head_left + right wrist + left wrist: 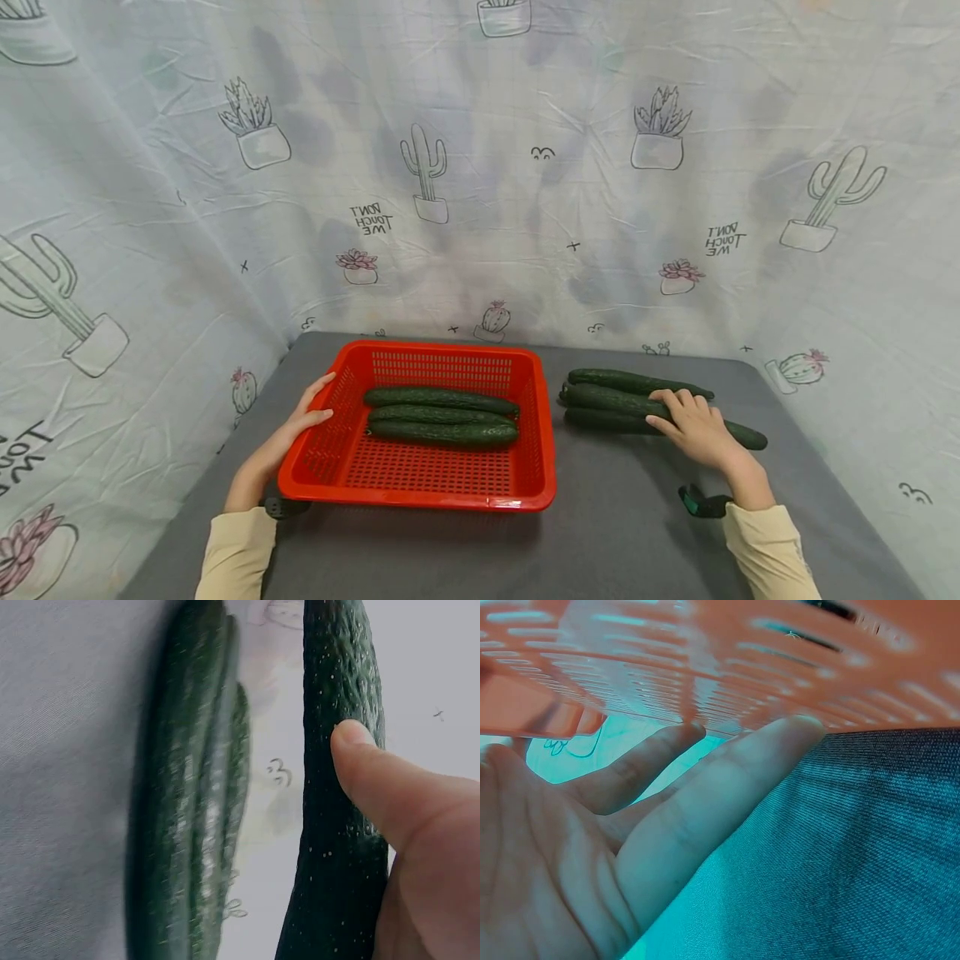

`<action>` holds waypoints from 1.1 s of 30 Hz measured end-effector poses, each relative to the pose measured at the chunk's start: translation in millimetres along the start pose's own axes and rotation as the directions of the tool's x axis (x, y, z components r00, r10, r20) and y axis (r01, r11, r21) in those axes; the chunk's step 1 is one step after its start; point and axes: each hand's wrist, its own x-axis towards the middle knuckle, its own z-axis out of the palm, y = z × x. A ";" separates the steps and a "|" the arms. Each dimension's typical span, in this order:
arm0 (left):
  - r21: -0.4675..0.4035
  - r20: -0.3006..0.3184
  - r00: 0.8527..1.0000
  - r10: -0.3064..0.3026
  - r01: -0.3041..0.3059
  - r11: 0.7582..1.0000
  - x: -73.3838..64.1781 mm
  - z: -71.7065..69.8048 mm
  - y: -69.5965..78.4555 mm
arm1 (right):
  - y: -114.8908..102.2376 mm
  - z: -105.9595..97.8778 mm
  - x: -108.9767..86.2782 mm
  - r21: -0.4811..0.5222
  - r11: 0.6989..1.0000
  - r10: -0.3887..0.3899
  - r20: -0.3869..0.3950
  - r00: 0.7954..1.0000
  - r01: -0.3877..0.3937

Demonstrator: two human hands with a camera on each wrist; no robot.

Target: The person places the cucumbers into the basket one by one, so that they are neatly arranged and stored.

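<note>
My right hand (697, 429) grips a cucumber (330, 847), the thumb laid along its dark, bumpy side. In the right wrist view this cucumber stands apart from the other cucumbers (187, 795), which lie side by side. The head view has them on the right of the table, partly hidden by the hand. My left hand (294, 425) is at the left side of a red plastic basket (420, 498), its straight fingers (682, 817) touching the slotted wall. Inside the basket lie three cucumbers (442, 432), roughly parallel.
A grey cloth covers the table (600, 533). A pale curtain (495, 183) printed with potted cacti hangs behind it and along both sides. Dark straps (705, 502) are at the wrists.
</note>
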 end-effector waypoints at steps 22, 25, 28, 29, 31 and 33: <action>-0.016 0.021 1.000 -0.002 0.002 1.000 0.8 0.2 -1.1 | -55.3 -24.0 17.9 0.026 1.000 -0.011 -0.043 0.999 0.012; -0.012 0.020 1.000 -0.004 0.004 1.000 0.8 -0.2 -0.6 | -66.8 -25.0 22.6 0.030 0.999 -0.024 -0.050 0.998 0.026; -0.012 0.027 1.000 0.001 0.000 1.000 0.6 -1.2 -0.4 | -78.2 -23.9 27.8 0.030 0.999 -0.039 -0.049 0.998 0.041; -0.014 0.029 1.000 0.004 -0.003 1.000 0.6 -1.5 -0.2 | -81.8 -23.1 29.7 0.030 0.998 -0.044 -0.045 0.998 0.046; -0.015 0.034 0.999 0.009 -0.008 1.000 0.5 -2.3 -0.1 | -89.4 -21.1 33.4 0.032 0.998 -0.055 -0.037 0.998 0.056; -0.010 0.036 0.999 0.012 -0.011 1.000 0.4 -3.0 0.2 | -97.3 -19.1 37.4 0.036 0.997 -0.069 -0.034 0.997 0.070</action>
